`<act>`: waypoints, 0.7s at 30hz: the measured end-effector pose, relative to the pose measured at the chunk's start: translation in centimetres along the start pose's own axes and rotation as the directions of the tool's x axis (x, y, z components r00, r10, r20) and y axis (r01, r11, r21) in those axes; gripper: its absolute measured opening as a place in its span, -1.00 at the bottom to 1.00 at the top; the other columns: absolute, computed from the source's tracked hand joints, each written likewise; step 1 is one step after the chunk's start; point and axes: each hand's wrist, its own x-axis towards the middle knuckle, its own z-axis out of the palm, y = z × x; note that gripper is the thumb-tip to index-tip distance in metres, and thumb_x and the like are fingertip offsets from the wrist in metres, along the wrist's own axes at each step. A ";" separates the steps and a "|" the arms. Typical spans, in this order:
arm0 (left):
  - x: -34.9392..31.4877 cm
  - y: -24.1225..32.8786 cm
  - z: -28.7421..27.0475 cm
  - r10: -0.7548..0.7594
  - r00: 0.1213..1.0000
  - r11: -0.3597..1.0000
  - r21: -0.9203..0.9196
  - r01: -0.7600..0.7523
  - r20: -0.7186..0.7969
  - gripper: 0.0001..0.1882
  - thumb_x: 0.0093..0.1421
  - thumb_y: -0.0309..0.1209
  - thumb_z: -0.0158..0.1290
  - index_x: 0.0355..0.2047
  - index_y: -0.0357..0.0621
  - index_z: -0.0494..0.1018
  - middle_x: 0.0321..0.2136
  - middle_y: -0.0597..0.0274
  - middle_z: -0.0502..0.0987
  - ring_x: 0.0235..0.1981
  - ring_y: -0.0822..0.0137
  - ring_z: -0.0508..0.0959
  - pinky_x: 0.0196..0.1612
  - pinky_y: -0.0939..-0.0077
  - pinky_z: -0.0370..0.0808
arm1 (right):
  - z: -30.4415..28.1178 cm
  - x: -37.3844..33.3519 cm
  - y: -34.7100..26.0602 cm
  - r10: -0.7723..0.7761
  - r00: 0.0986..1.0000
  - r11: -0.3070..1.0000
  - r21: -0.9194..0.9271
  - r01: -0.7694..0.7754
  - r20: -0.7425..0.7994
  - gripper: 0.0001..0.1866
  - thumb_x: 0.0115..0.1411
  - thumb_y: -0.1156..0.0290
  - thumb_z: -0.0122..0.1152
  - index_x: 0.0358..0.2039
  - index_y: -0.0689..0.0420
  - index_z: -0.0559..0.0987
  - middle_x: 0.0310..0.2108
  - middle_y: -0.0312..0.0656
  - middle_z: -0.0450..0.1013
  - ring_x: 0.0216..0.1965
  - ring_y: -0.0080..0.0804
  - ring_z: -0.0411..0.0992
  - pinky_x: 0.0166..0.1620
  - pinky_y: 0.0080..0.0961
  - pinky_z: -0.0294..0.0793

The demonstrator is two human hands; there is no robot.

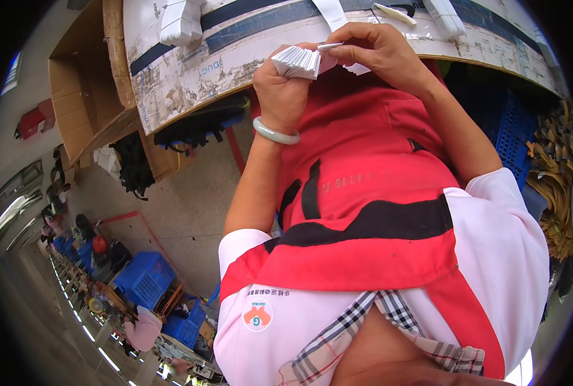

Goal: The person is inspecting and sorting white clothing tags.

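My left hand (280, 90), with a pale bangle at its wrist, is closed around a fanned bundle of white folded labels (296, 62) just off the near table edge. Close beside it, my right hand (383, 56) pinches a thin white label (329, 46) between thumb and forefinger. More white paper shows below the right fingers, partly hidden. On the table beyond lie a white strip (329, 13), a stack of white labels (182, 24) at the left and another white stack (445, 18) at the right. A slim off-white tool (394, 13) rests between them.
The worn table (171, 96) has dark tape bands. An open cardboard box (84, 96) stands at its left end. Black pieces (200, 125) hang below the tabletop. A blue crate (511, 132) and stacked brown pieces (560, 186) are at the right. Another person (144, 329) sits far left.
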 end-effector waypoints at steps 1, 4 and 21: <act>-0.1 0.3 0.1 -0.001 1.000 1.000 0.000 0.001 0.001 -0.83 0.13 -0.59 0.19 -0.23 -0.30 0.58 -0.51 0.36 0.55 -0.57 0.63 0.44 -0.54 0.77 0.33 | 0.1 0.0 -0.2 -0.002 1.000 1.000 -0.001 0.002 -0.019 -0.75 0.25 0.33 0.22 -0.15 0.22 0.59 -0.32 -0.25 0.53 -0.27 -0.55 0.50 -0.13 -0.63 0.49; -0.3 0.8 0.3 -0.140 0.989 0.989 -0.058 0.137 -0.055 -0.81 0.08 -0.69 0.08 -0.28 -0.28 0.58 -0.44 0.38 0.57 -0.41 0.59 0.51 -0.35 0.70 0.45 | 0.3 0.0 0.1 -0.071 0.995 0.996 -0.055 0.067 -0.068 -0.81 0.28 0.39 0.17 -0.17 0.22 0.58 -0.38 -0.35 0.48 -0.35 -0.67 0.43 -0.24 -0.70 0.47; -0.6 0.9 0.2 -0.466 0.879 0.852 -0.215 0.477 0.100 -0.88 0.17 -0.47 0.18 -0.31 -0.28 0.55 -0.50 0.29 0.53 -0.54 0.57 0.45 -0.52 0.70 0.38 | -0.6 -0.4 -0.7 0.108 0.987 0.987 0.107 -0.121 0.120 -0.83 0.23 0.36 0.23 -0.28 0.20 0.60 -0.46 -0.35 0.47 -0.45 -0.71 0.38 -0.38 -0.76 0.36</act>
